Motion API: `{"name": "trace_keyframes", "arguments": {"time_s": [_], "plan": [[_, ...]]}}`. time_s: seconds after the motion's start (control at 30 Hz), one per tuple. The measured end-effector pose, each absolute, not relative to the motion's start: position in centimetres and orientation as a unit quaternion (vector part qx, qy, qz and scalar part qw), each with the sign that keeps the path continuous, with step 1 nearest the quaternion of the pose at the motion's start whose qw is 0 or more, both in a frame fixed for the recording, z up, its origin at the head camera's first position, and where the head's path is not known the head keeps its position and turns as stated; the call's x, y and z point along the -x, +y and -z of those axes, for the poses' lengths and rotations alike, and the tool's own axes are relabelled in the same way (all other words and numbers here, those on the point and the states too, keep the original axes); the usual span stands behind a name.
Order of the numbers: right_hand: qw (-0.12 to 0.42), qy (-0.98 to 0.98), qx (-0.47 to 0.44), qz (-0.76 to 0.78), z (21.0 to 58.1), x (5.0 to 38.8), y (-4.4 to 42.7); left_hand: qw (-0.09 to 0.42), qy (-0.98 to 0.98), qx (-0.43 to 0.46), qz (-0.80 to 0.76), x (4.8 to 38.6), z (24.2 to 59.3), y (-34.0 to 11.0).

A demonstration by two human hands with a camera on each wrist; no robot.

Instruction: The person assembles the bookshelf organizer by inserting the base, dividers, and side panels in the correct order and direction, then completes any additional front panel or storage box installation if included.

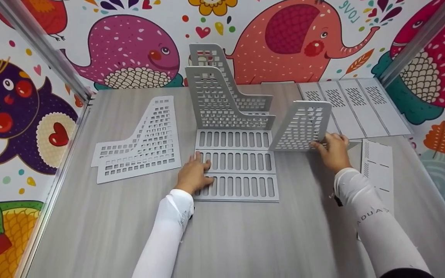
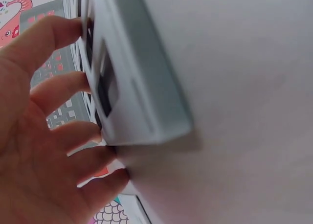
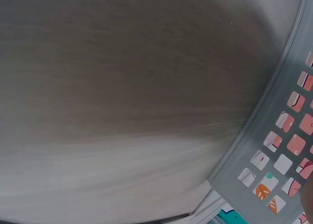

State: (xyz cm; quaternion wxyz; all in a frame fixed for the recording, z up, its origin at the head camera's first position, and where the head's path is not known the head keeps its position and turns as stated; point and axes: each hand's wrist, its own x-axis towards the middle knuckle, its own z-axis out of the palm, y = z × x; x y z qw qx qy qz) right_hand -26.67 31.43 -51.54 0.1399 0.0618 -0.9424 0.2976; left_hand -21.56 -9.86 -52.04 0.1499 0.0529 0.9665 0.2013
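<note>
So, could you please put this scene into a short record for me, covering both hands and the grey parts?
Left hand: left hand rests at the left side of the slotted base, fingers touching it
Right hand: right hand holds a perforated panel by its right edge
Contact between that panel and base: cannot tell
On base, far end: two upright panels, one behind the other
Left on table: two overlapping flat panels
Right on table: wide sheet, narrow sheet
Surface: wood-grain table
</note>
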Motion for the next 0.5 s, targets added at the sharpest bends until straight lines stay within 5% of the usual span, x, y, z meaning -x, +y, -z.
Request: {"name": "trace_keyframes", "arguments": {"time_s": [0.5], "plan": [[0.136, -0.952, -0.047, -0.27, 51.8, 27.2, 28.9, 0.153, 0.967, -0.062, -0.193, 21.6, 52.0, -10.0]]}}
